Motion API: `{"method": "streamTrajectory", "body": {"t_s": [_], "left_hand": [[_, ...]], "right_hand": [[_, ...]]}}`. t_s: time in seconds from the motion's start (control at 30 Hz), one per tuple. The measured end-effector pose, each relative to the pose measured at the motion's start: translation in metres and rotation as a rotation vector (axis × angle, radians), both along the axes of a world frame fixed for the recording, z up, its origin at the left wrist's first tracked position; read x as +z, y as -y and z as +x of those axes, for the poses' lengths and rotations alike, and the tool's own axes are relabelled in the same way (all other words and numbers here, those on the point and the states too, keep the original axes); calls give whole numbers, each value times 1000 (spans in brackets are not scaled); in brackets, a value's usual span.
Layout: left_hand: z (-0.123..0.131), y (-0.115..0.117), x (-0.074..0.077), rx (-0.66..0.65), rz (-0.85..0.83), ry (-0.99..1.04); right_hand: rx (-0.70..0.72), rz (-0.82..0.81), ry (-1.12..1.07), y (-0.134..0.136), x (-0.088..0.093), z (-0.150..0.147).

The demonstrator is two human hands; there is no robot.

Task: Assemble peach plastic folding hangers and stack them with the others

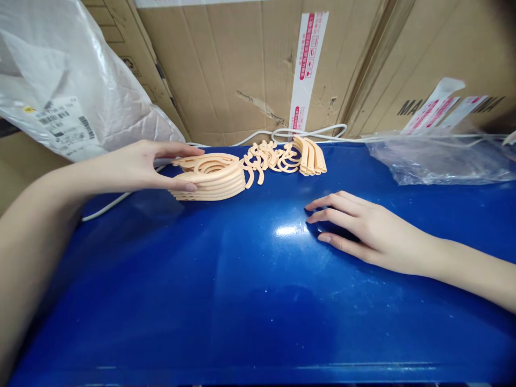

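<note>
My left hand (147, 164) grips the left end of a stack of peach-coloured curved plastic pieces (213, 177), thumb below and fingers above. The stack rests on a glossy blue surface (242, 279). My right hand (355, 228) lies palm down on the blue surface to the right, fingers stretched out and holding nothing. Behind the stack lies a loose heap of small peach hook-shaped pieces (268, 157). Next to the heap, a second small bundle of curved pieces (309, 155) stands on edge.
Cardboard boxes (242, 70) form a wall right behind the blue surface. A white plastic bag with a label (72, 80) hangs at the upper left. A clear crumpled plastic bag (443, 158) lies at the back right. A white cable (314, 131) runs along the back edge.
</note>
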State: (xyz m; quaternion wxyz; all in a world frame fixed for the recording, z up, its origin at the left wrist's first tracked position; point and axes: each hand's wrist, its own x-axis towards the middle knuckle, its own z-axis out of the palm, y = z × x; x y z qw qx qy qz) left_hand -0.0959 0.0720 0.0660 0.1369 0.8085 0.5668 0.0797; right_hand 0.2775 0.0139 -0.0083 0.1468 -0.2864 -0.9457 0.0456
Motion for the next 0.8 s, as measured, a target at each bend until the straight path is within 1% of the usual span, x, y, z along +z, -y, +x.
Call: {"method": "streamTrajectory", "body": {"t_s": [0.13,0.3,0.53,0.7,0.8], "left_hand": [[-2,0,-1,10,-7,34],[-3,-1,-3,-17,-46,75],[-4,-2,-3,-3,-7,-29],[-17,-8,-4,14,15,-112],[-24,-13,-4,45,34,-111]], "right_hand": [[-6,5,5,0,0,0],[-9,5,8,0,0,0],[-8,4,19,0,0,0],[-8,5,24,-1,-1,0],[-4,14,19,-1,-1,1]]}}
